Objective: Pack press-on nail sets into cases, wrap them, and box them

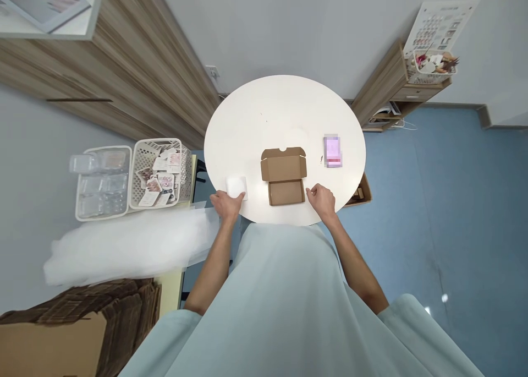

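An opened brown cardboard box (286, 193) sits on the white round table (243, 118), its lid (284, 168) folded back away from me. At the table's left front edge, my left hand (227, 205) has its thumb and fingers around the near side of a small white square packet (236, 187), which carries a round white shape. My right hand (322, 201) is just right of the box, fingers curled, with nothing visible in them. Farther right on the table lies a pink-purple rectangular item (332, 151), its face blurred.
To my left are a white basket of small cards (136, 146) and a white basket of clear plastic containers (103, 217). Nearer lie white wrapping sheets (132, 247) and stacked brown cardboard (53, 344). A wooden shelf unit (391, 85) stands at the back right, above another cardboard box (365, 192).
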A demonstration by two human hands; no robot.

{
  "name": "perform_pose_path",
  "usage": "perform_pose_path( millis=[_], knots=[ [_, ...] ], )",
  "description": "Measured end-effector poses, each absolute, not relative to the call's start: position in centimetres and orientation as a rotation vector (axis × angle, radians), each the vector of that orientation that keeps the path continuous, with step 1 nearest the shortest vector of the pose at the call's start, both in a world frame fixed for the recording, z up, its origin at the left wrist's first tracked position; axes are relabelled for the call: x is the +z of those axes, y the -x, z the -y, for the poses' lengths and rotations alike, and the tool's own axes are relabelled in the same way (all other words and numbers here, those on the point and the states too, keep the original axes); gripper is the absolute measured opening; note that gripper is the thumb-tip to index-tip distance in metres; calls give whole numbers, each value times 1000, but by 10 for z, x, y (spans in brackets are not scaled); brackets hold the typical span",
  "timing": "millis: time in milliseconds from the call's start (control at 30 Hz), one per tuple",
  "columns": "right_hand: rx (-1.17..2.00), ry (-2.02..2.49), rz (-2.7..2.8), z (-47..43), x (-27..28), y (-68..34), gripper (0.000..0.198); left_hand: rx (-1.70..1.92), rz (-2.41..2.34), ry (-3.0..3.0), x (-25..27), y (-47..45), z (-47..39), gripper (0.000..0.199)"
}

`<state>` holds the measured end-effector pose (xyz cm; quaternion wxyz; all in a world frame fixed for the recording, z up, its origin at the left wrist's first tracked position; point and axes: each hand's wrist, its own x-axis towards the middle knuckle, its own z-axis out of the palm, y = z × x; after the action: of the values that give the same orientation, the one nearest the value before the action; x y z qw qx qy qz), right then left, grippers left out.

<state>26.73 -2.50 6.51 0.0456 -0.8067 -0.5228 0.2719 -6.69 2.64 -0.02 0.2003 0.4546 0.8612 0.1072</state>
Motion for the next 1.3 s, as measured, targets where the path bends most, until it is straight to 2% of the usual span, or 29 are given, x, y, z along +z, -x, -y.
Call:
perform_pose_path(
  millis=[267,400,567,633,767,800,967,1133,1200,1300],
  knots=[
    [809,2337,1567,22,75,-266,23,527,-2273,-1316,5,65,-26,42],
    [786,2229,1534,17,90,-264,22,755,-2109,-1286,18,74,-23,33],
    [847,1874,1512,8,112,-258,24,1061,-1781,-1341,49,59,-15,39],
    [904,1721,1513,4,117,-253,31,1046,-1627,-1392,62,42,-13,40],
    [1071,1596,1594,-3,115,-243,76,914,-1401,-1490,80,7,-15,40],
    [1117,1592,1616,-4,113,-241,82,868,-1384,-1508,82,0,-16,41],
    [1178,1689,1612,0,96,-240,65,687,-1380,-1517,79,-20,-18,42],
    [1139,1850,1619,8,81,-245,65,730,-1526,-1366,60,-33,-17,48],
    [1093,1912,1664,10,72,-245,60,700,-1627,-1360,51,-39,-17,40],
    [991,1972,1784,10,57,-241,43,599,-1683,-1436,40,-47,-18,18]
  ],
)
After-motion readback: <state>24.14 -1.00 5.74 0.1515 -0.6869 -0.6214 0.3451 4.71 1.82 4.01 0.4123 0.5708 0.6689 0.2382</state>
